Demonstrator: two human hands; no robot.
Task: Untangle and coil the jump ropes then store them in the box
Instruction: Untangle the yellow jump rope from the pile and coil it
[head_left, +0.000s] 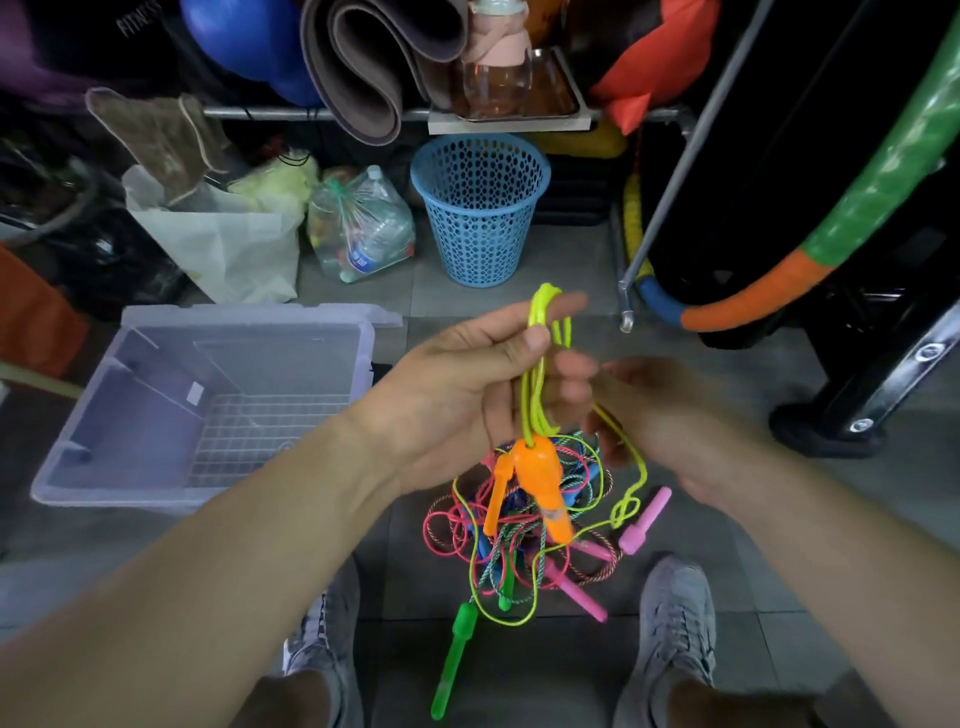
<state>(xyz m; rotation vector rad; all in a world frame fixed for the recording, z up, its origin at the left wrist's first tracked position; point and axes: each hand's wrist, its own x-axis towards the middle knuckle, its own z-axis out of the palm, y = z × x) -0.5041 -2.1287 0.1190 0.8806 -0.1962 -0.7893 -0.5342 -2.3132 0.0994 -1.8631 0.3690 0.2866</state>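
Clear box (156, 374) sits open on the floor at left, with the tangle of ropes (519, 540) heaped between the shoes (675, 623). Left hand (457, 389) pinches loops of the yellow-green rope (540, 322) up high, orange handles (540, 478) dangling below. Right hand (665, 421) is blurred at the trailing cord, its grip unclear. Light, limp, slick stuff, I'd judge, so it's best taken by the stiff handles.
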